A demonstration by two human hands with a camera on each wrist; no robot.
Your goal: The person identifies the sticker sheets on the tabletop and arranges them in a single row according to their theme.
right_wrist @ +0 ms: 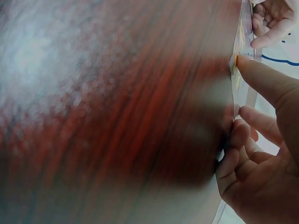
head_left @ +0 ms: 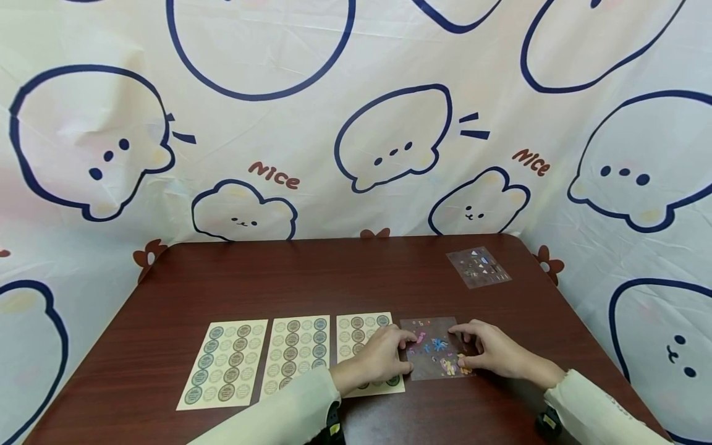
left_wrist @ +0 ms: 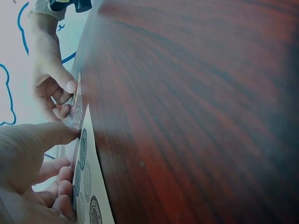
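A clear sticker sheet (head_left: pixel 425 366) with pink, blue and yellow designs lies flat on the brown table. My left hand (head_left: pixel 384 353) touches its left edge with index finger and thumb spread apart. On the opposite edge, the index finger and thumb of my right hand (head_left: pixel 497 351) rest near the upper and lower corners; the other fingers are bent. Under my left hand lies a cream sheet of round stickers (head_left: pixel 361 324), partly covered by that hand. The left wrist view shows the left thumb (left_wrist: pixel 60 134) at the sheets; in the right wrist view the right thumb (right_wrist: pixel 261 74) presses on the clear sheet.
Two more cream sticker sheets, the leftmost sheet (head_left: pixel 222 364) and the middle sheet (head_left: pixel 295 346), lie in a row to the left. Another clear sheet (head_left: pixel 479 267) lies at the table's back right. A printed cloth (head_left: pixel 311 136) hangs behind and beside the table (head_left: pixel 311 278).
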